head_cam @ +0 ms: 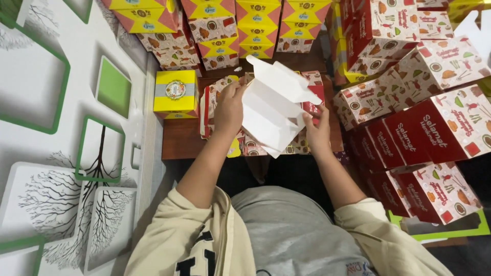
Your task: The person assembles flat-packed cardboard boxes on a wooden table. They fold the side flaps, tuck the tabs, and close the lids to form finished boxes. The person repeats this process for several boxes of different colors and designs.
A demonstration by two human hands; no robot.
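- Two hands at frame centre grip one unfolded white cardboard box.
- Left hand clasps its left edge.
- Right hand pinches its right flap.
- Yellow box sits left.

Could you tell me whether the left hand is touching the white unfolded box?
Touching. The head view shows the left hand gripping the left edge of the white unfolded box, fingers curled over it, while the right hand holds its lower right side.

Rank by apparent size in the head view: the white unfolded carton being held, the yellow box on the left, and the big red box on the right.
1. White unfolded carton.
2. Red box, similar in size, so their order is unsure.
3. Yellow box, clearly smallest.
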